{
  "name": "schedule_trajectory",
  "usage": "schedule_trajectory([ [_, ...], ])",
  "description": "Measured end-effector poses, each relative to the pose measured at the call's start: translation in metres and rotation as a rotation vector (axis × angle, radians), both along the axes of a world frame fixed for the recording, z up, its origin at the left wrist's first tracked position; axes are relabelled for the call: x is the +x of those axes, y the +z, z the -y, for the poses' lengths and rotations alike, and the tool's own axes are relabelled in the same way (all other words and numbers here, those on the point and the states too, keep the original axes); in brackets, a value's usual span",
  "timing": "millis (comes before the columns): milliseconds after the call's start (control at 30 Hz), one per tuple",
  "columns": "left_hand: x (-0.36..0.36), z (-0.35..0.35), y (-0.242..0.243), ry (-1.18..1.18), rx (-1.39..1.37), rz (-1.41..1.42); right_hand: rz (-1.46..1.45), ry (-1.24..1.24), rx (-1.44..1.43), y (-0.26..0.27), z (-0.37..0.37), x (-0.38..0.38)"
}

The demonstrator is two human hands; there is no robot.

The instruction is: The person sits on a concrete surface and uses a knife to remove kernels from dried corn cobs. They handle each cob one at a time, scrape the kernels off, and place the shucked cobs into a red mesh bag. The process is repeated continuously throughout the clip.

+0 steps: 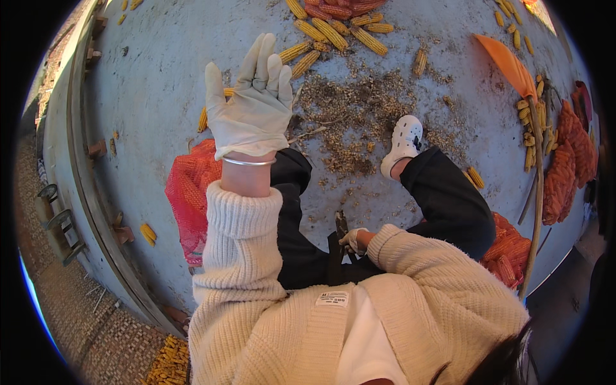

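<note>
My left hand (253, 108), in a whitish glove, is raised palm up with its fingers extended and nothing in it. A silver bangle circles that wrist. Low by my lap, my right hand (354, 240), also gloved, has its fingers around a dark, narrow object (341, 224); its kind is unclear. Beyond the left hand, husked yellow corn cobs (330, 34) lie by a red mesh sack (344, 8). Loose kernels and chaff (356, 115) are strewn over the floor between my feet.
Red mesh sacks of corn stand beside my left leg (192, 192) and my right leg (505, 245). At right, a wooden pole (536, 192) with an orange cloth (510, 62) stands near more corn sacks (560, 183). A raised ledge (82, 144) borders the concrete floor at left.
</note>
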State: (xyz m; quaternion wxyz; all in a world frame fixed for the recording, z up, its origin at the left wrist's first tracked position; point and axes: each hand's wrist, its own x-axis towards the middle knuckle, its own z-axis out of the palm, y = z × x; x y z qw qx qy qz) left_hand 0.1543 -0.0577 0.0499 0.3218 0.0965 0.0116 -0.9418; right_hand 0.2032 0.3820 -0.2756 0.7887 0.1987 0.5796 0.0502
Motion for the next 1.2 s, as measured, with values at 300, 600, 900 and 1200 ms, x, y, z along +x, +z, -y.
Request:
schedule_trajectory([
  [300, -0.047, 0.054, -0.038, 0.072, 0.177, 0.296, 0.065, -0.052, 0.099, 0.048, 0.088, -0.072],
  [600, -0.050, 0.109, -0.030, 0.229, 0.122, 0.315, -0.349, 1.044, -0.677, 0.004, 0.261, -0.203],
  [900, -0.037, 0.099, -0.030, 0.184, 0.173, 0.523, -1.186, 0.402, -0.754, -0.017, 0.484, -0.372],
  [1200, -0.044, 0.106, -0.032, 0.177, 0.213, 0.581, -0.973, 0.536, -0.640, -0.055, 0.553, -0.391],
])
